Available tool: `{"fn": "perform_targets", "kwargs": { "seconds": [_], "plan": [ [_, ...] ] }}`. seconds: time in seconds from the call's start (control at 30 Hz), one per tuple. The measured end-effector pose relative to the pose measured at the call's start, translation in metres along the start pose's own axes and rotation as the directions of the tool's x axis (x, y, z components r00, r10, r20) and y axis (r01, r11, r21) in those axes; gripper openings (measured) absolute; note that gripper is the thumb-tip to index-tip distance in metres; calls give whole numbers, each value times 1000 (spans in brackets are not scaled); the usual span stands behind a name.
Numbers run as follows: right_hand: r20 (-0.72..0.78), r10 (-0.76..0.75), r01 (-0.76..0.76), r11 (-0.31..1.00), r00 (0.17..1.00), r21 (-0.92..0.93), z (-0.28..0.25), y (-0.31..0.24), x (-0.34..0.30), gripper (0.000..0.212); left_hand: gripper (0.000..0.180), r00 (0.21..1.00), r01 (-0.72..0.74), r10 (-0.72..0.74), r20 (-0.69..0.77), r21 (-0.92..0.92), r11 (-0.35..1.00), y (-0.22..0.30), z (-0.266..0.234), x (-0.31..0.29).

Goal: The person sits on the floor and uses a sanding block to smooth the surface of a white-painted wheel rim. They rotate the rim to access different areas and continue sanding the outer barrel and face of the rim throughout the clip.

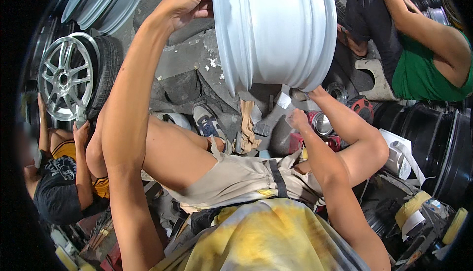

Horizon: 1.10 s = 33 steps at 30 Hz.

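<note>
A large pale grey wheel rim [281, 29] stands on its edge in front of me, its broad barrel facing me. My left hand [189, 4] is closed on the rim's left lip, thumb on top and fingers curled behind. Below the rim, my right hand [297, 119] hangs apart from it with the fingers curled. Whether anything is inside that hand does not show. Just right of it lies an open metal can [320, 123] with a red outside. A crumpled tan paper strip [248, 125] lies on the floor between my legs.
At the left, a person holds a tool against a silver spoked wheel [65, 78]; pale rims [103, 2] stack behind. A person in a green top [433, 69] sits at the right. Black rims [428, 143] and a white container [396, 155] stand by my right knee.
</note>
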State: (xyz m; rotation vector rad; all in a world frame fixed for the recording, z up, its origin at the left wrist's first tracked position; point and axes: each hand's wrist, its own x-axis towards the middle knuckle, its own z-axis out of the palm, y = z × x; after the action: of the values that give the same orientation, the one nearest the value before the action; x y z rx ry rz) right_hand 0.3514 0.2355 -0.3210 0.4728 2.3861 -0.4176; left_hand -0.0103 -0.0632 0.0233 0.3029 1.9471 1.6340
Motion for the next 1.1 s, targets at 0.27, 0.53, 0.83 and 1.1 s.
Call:
{"fn": "perform_targets", "kwargs": {
  "seconds": [0.27, 0.53, 0.83, 1.1],
  "plan": [
    [75, -291, 300, 933, 954, -201, 35, -92, -37, 62, 42, 976, 111, -132, 171, 128, 986, 11, -6, -32],
    [327, -364, 413, 905, 872, -96, 52, -105, -50, 45, 40, 876, 212, -267, 402, 176, 961, 11, -2, -54],
    [283, -557, 603, 790, 781, -110, -43, -167, -105, 28, 40, 792, 217, -343, 504, 293, 931, 5, 9, -76],
    [-318, -634, 708, 596, 705, 379, -193, -180, -188, 21, 39, 930, 4, -176, 322, 470, 883, 46, 16, -92]
  ]
}}
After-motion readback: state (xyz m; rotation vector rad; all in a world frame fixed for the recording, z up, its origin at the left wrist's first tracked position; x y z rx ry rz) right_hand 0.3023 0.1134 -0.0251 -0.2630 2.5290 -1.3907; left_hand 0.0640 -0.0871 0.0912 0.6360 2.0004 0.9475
